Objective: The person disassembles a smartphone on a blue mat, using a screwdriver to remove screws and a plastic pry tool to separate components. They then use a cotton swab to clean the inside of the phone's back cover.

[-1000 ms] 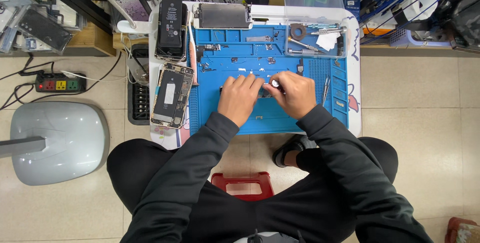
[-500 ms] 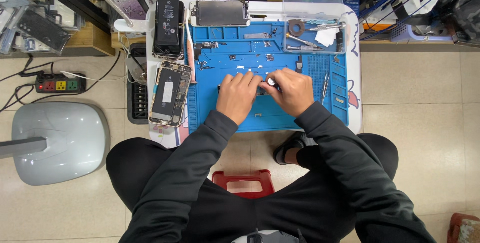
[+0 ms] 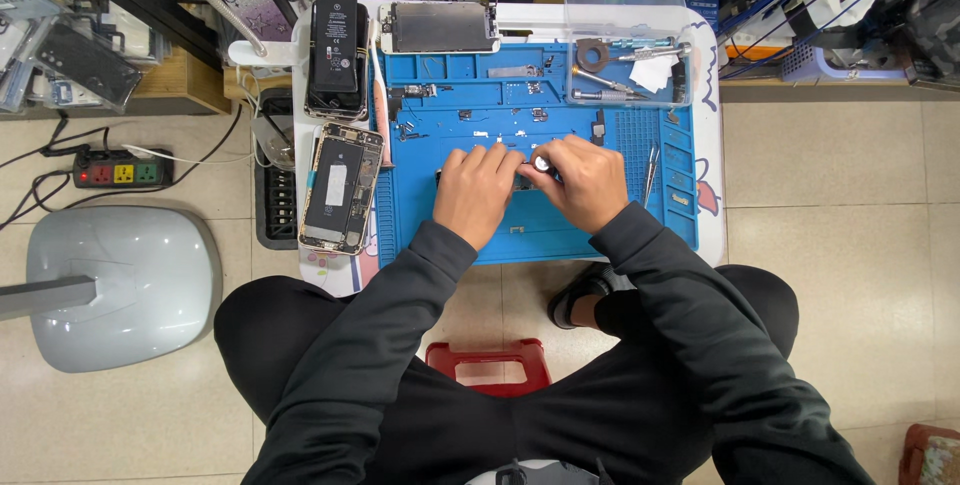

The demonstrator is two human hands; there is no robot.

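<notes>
My left hand (image 3: 476,192) rests on the blue work mat (image 3: 560,230), fingers curled over a small dark phone part (image 3: 522,183) that it presses down. My right hand (image 3: 588,181) is closed around a small screwdriver (image 3: 541,163) with a silver cap, its tip pointing down at that part between the two hands. Most of the part is hidden by my fingers. Both sleeves are dark.
An opened phone body (image 3: 340,188) lies left of the mat, a black phone (image 3: 334,42) and a screen panel (image 3: 437,27) lie further back. A clear tray (image 3: 628,55) holds tools. Tweezers (image 3: 652,161), power strip (image 3: 120,169), grey lamp base (image 3: 120,280), red stool (image 3: 488,363).
The hands stay together over the same spot on the mat; the view has shifted slightly. No thing was picked up or put down.
</notes>
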